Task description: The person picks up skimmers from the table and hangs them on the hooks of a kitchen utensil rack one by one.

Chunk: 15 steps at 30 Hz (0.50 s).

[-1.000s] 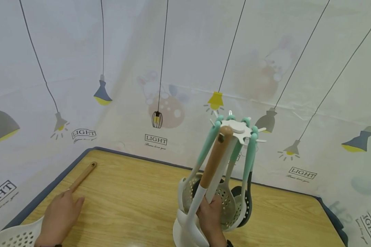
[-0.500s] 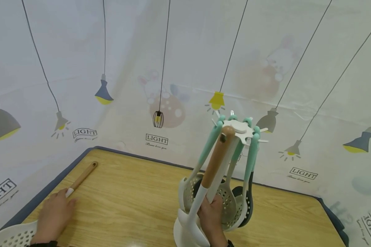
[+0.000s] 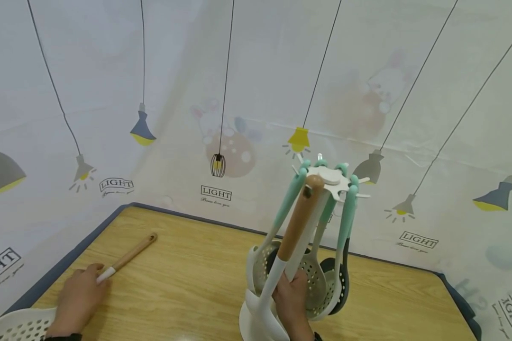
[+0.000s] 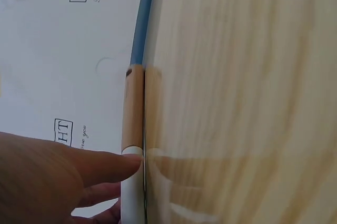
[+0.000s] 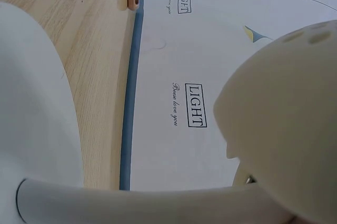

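At the lower left of the head view my left hand [image 3: 78, 296] grips a slotted spoon by the white neck of its wooden handle [image 3: 134, 251]. The left wrist view shows the thumb on top of that neck [image 4: 132, 182], fingers curled beneath. Beyond the hand, a white perforated head [image 3: 23, 326] reaches the frame's corner. My right hand [image 3: 291, 298] holds the white post of a utensil stand [image 3: 328, 179]. Around the stand hang several mint-handled utensils, including a perforated ladle [image 3: 313, 282], plus a white utensil with a wooden handle [image 3: 300, 222].
The light wood tabletop [image 3: 183, 270] has a dark blue edge [image 3: 205, 222]. Behind and beside it hangs a white sheet [image 3: 264, 94] printed with lamps. The stand's round white base [image 3: 249, 324] sits near the front of the table.
The slotted spoon's wooden handle end has swung right, away from the left table edge, after my left hand slid back along it. My right hand and the stand stay almost still.
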Each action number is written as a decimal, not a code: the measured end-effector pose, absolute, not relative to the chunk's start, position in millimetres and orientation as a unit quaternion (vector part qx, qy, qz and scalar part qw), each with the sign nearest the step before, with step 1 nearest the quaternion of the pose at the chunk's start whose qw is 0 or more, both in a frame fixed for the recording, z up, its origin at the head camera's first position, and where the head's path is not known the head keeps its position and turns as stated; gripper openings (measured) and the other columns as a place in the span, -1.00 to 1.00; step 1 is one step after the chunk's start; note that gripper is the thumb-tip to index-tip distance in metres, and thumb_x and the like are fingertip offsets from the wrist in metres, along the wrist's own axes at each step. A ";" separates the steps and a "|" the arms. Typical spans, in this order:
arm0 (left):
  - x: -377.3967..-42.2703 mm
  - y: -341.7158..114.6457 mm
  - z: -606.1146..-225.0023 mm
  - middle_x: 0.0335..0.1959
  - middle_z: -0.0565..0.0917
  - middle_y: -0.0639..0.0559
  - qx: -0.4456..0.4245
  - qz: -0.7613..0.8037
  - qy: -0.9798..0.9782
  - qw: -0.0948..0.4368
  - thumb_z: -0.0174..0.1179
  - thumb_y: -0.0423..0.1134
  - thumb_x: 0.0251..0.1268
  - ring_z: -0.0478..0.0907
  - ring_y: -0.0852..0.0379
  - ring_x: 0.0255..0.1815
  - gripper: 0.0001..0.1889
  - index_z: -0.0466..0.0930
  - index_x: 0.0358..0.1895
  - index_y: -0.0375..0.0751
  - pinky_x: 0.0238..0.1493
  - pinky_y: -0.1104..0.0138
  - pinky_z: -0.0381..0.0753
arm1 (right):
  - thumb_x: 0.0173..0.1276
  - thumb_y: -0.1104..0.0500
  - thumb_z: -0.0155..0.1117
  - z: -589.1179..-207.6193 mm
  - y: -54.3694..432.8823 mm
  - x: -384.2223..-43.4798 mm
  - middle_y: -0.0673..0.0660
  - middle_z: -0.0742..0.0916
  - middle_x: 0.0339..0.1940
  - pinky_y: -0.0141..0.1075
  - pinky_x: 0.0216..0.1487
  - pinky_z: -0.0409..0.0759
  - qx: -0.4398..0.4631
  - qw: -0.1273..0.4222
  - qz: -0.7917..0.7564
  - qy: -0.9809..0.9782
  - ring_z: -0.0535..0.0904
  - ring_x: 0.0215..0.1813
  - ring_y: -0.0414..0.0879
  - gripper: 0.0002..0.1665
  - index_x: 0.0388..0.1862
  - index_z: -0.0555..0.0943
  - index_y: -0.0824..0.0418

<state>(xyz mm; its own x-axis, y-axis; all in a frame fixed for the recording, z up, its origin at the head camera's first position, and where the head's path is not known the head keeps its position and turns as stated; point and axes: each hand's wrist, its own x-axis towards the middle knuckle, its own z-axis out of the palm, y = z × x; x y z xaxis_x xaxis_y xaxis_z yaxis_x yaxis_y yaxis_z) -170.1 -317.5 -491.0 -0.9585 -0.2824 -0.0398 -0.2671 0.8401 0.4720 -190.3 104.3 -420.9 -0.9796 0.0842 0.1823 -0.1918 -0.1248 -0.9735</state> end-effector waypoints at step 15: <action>-173.2 -310.1 -493.4 -0.24 0.71 -0.25 0.113 -0.258 -0.959 -0.012 0.29 -0.07 0.38 0.65 -0.11 -0.27 -0.59 0.63 -0.06 -0.45 -0.32 0.04 0.57 | 0.45 0.38 0.08 -420.0 103.8 -190.2 -0.15 0.32 -0.84 -0.47 -0.72 0.20 0.043 0.084 0.761 -0.641 0.16 -0.78 -0.35 -0.49 -0.65 0.12 0.53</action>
<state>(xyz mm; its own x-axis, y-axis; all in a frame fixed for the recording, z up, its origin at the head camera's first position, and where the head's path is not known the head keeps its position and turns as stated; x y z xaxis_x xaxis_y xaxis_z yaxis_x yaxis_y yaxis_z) -173.2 -310.1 -493.4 -0.9743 -0.2099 -0.0814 -0.2224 0.8414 0.4925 -190.2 103.8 -420.0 -0.9821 0.0726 0.1738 -0.1836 -0.1634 -0.9693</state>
